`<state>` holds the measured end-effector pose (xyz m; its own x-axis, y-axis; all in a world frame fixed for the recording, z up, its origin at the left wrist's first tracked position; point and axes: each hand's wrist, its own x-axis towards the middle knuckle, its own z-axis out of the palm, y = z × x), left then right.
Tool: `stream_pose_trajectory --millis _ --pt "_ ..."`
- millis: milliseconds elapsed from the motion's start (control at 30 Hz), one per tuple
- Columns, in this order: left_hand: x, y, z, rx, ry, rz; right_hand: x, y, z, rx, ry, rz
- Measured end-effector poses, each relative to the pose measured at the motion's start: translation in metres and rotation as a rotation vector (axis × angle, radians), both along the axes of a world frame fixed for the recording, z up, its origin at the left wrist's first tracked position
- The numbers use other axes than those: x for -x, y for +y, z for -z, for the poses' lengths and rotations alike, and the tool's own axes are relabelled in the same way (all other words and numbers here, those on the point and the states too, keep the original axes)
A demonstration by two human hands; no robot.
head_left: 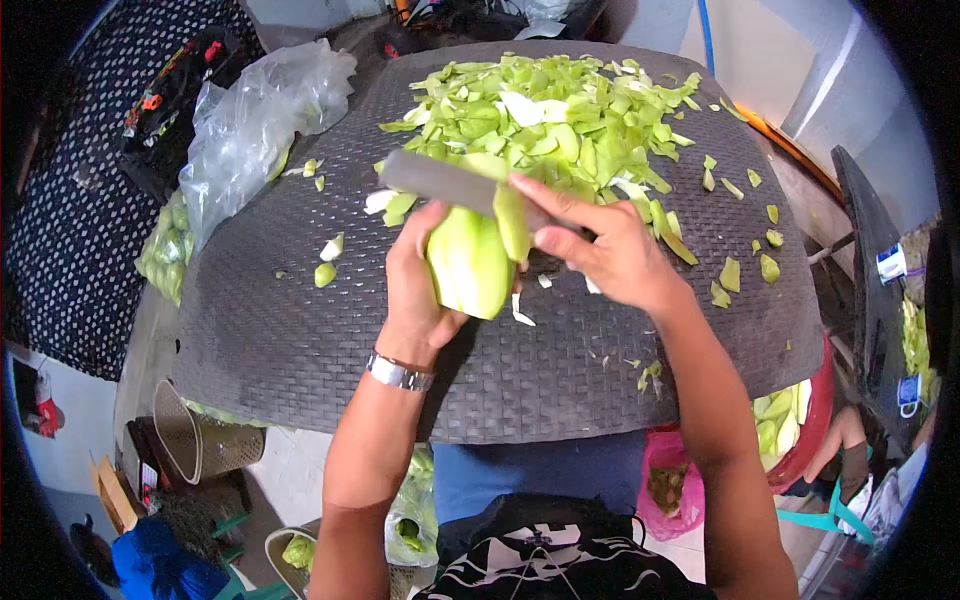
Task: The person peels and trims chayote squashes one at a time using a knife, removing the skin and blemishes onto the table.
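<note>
My left hand is wrapped round a pale green chayote, holding it above the dark woven tabletop. In my right hand is a knife, its broad blade pointing left across the top of the chayote and slightly blurred. A strip of green peel hangs at the blade, beside the fingers of my right hand. Its handle is mostly hidden by those fingers. Just beyond both hands lies a heap of green peelings.
A clear plastic bag lies at the table's left edge, above a bag of chayotes. Scraps dot the right side. Below stand a woven basket, a pink bag and a red tub holding pale green pieces.
</note>
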<state>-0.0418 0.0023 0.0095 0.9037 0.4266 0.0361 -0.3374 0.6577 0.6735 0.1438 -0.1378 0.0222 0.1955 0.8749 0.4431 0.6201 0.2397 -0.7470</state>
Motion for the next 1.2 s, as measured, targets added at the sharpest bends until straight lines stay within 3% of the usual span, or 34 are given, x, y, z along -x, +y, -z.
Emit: stream_pose_trajectory --millis 33,67,167,300,333,467,533,567,600,1200 --pt "0.000 0.001 -0.004 -0.077 -0.023 0.081 -0.004 -0.004 -0.005 0.114 0.097 0.041" --pt "0.000 -0.003 -0.009 -0.077 0.055 0.008 -0.009 -0.004 -0.005 0.179 0.179 0.025" --pt "-0.009 -0.004 -0.012 0.119 0.125 -0.192 -0.015 -0.013 -0.024 0.450 0.563 0.035" --pt "-0.011 0.009 0.002 0.070 0.211 -0.355 -0.010 -0.017 -0.031 0.533 1.153 -0.148" --pt "-0.012 0.007 0.002 0.078 0.209 -0.367 -0.008 -0.017 -0.029 0.522 1.151 -0.180" --pt "-0.013 0.003 0.001 0.173 0.172 -0.301 0.022 -0.010 -0.023 0.442 0.386 0.108" --pt "-0.016 0.003 0.007 0.256 0.145 -0.300 0.033 -0.009 -0.005 0.165 -0.117 0.127" --pt "-0.009 0.001 0.003 0.259 0.142 -0.165 0.039 -0.009 0.002 0.022 -0.365 0.134" --pt "-0.010 0.005 0.007 0.262 0.120 -0.133 0.047 -0.015 -0.018 0.267 -0.406 0.066" --pt "-0.012 0.004 0.015 0.246 0.140 -0.182 0.052 -0.011 -0.002 0.134 -0.503 0.049"
